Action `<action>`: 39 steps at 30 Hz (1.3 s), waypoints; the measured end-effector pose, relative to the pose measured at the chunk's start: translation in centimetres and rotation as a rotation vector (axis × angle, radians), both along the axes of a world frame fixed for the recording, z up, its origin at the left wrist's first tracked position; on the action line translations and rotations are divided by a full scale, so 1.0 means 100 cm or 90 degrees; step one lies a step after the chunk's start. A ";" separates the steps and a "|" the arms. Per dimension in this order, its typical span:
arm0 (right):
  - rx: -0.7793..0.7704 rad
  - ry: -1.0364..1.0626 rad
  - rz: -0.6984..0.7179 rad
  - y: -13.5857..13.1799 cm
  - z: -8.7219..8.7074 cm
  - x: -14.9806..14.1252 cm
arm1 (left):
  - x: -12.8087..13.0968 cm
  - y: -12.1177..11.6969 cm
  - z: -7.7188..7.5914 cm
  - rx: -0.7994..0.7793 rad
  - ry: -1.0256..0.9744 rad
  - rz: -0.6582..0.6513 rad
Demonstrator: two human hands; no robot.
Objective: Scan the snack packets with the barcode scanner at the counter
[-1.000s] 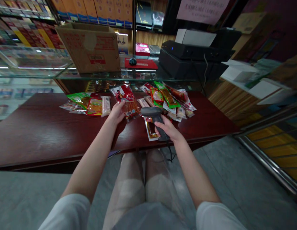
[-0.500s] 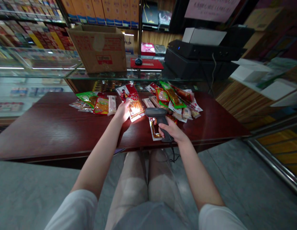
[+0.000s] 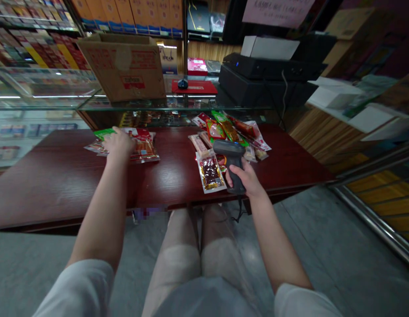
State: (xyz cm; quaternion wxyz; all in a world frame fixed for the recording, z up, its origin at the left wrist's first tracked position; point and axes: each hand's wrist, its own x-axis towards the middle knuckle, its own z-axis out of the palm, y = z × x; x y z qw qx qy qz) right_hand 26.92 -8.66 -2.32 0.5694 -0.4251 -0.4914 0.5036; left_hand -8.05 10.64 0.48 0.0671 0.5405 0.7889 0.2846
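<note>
In my right hand [image 3: 249, 178] is a dark grey barcode scanner [image 3: 228, 147], gripped by its handle, its head towards the left. A clear-edged snack packet with dark brown contents [image 3: 211, 172] lies just left of the handle. My left hand [image 3: 118, 143] is over the left pile of snack packets, fingers stretched out and partly spread, somewhat blurred. The red-topped snack packet [image 3: 145, 147] lies on that pile, right beside this hand. A green packet [image 3: 104, 133] shows behind the fingers. A larger pile of snack packets [image 3: 229, 127] lies behind the scanner.
The packets lie on a dark red wooden table [image 3: 165, 180]. Behind it stands a glass counter with an open cardboard box [image 3: 125, 70], a red folder [image 3: 204, 87] and a black machine [image 3: 257, 88]. The scanner's cable [image 3: 239, 209] hangs over the table's front edge.
My left hand has carried the red-topped packet leftward onto the left pile, and its fingers have loosened. The bright scanner light on the packet is gone. The scanner has shifted slightly right.
</note>
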 end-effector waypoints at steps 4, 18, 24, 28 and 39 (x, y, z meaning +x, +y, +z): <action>0.024 0.001 -0.016 -0.001 0.001 0.004 | 0.031 -0.024 -0.001 0.091 0.164 -0.123; -0.019 0.001 -0.030 -0.017 -0.011 0.019 | 0.179 -0.088 -0.021 -0.254 0.187 -0.496; 0.021 0.011 -0.056 -0.014 -0.011 0.023 | 0.171 -0.073 -0.041 -0.237 0.082 -0.470; 0.020 0.012 -0.063 -0.009 -0.014 0.024 | 0.167 -0.060 -0.048 -0.261 0.025 -0.477; 0.047 0.032 -0.030 0.027 -0.005 0.007 | 0.163 -0.052 -0.062 -0.157 -0.136 -0.400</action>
